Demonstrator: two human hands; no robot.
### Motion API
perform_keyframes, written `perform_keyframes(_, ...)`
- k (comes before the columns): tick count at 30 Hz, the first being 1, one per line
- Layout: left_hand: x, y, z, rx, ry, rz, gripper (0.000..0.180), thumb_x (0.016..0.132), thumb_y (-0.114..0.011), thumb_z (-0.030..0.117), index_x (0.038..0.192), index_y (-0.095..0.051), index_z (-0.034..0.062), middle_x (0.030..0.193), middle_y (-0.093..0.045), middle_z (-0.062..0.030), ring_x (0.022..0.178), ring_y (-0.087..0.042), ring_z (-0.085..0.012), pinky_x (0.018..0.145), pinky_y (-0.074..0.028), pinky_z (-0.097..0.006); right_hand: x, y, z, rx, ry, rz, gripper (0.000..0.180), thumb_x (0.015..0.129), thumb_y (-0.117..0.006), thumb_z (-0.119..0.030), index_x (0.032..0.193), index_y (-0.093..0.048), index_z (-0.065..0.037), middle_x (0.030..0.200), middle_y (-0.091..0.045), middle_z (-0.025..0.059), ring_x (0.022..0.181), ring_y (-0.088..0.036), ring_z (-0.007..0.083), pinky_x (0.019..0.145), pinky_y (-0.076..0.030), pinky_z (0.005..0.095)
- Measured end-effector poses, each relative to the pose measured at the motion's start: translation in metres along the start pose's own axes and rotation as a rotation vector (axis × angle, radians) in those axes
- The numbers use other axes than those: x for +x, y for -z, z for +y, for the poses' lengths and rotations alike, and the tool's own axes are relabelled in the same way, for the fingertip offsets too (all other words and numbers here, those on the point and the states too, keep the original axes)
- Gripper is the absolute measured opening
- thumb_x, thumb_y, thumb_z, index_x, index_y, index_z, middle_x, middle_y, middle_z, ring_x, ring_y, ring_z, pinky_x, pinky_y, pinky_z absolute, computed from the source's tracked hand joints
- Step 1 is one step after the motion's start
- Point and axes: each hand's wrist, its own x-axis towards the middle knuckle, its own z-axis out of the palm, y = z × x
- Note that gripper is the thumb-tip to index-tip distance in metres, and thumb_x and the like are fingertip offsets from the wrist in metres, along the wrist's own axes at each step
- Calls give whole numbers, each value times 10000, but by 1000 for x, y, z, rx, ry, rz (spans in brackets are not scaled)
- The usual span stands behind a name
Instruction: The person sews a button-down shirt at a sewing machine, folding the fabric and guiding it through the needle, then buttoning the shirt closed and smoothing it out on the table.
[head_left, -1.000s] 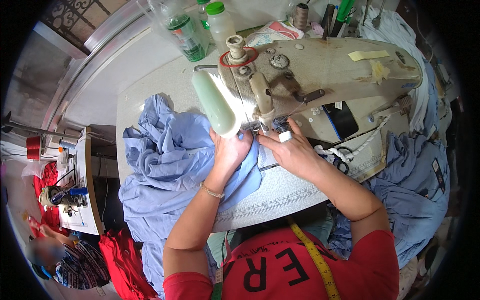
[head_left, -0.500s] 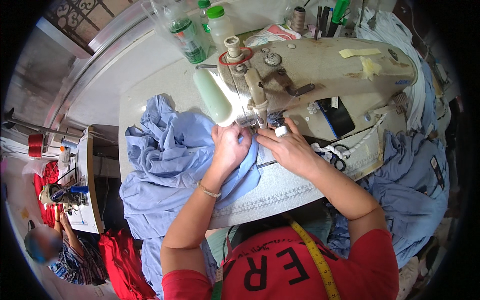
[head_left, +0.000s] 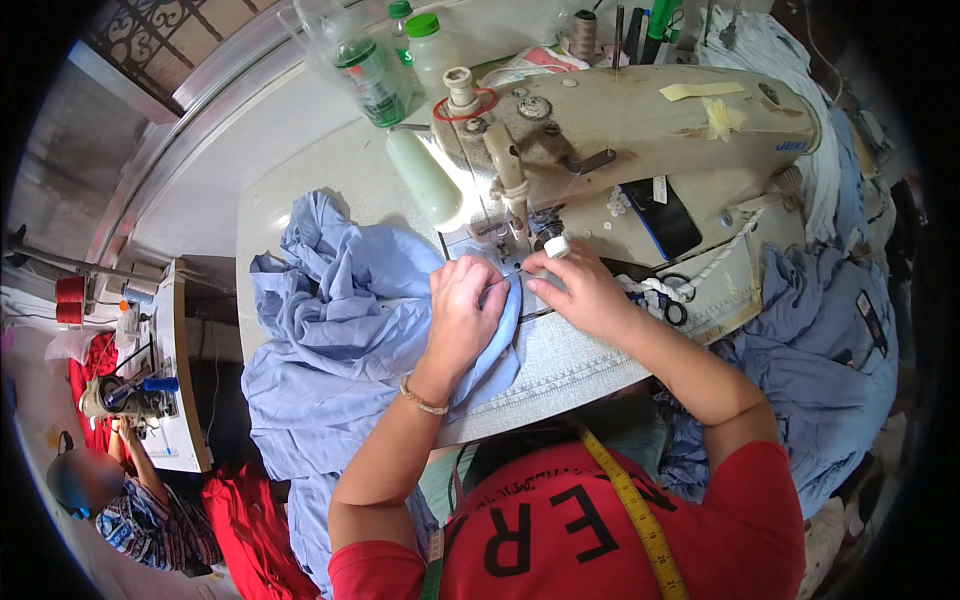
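Observation:
A beige sewing machine (head_left: 640,130) stands on a pale table (head_left: 300,190). Light blue cloth (head_left: 340,330) is bunched to the left and runs under the needle. My left hand (head_left: 462,312) presses flat on the cloth just left of the presser foot (head_left: 518,255), fingers bent over a fold. My right hand (head_left: 578,290) rests on the cloth right of the needle, fingertips pinching its edge. A yellow tape measure (head_left: 630,500) hangs over my red shirt.
Plastic bottles (head_left: 375,70) with green caps stand behind the machine. A pile of blue garments (head_left: 830,350) lies at the right. Scissors (head_left: 672,308) lie by my right wrist. Another person (head_left: 110,500) sits at a second sewing machine (head_left: 130,390) at lower left, beside red cloth (head_left: 250,530).
Both hands have stayed at the needle, shifting the blue cloth slightly. The person at lower left has moved a little.

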Motion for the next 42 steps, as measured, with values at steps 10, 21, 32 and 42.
perform_keyframes(10, -1, 4, 1, -58, -42, 16, 114, 758, -678, 53, 811, -578, 54, 767, -579, -78, 739, -551, -272, 727, -392, -371, 18, -10, 4, 235, -168, -30, 174, 788, -733, -146, 842, -673, 8, 770, -664, 83, 725, -613, 155, 695, -484, 312)
perform_keyframes(21, 1, 4, -7, -336, 191, -127, 82, 819, -661, 80, 859, -647, 11, 792, -626, -101, 737, -604, -227, 703, -458, -318, 16, -15, 11, 268, -206, -93, 167, 823, -682, -284, 868, -703, -125, 824, -692, 18, 828, -614, 169, 927, -289, 347)
perform_keyframes(32, 1, -7, -19, -290, 199, -93, 97, 771, -668, 142, 807, -662, 52, 1060, -591, -101, 1024, -534, -280, 897, -387, -383, 16, -22, 14, 212, -138, -14, 171, 892, -584, -237, 898, -704, -115, 851, -695, 46, 859, -624, 202, 925, -298, 364)
perform_keyframes(42, 7, -10, -13, -128, 229, -110, 100, 767, -642, 125, 787, -671, 32, 1087, -599, -112, 1030, -533, -286, 890, -391, -378, 12, -14, 8, 185, -77, 58, 118, 849, -590, -118, 926, -662, -63, 865, -655, 95, 847, -614, 271, 853, -402, 399)
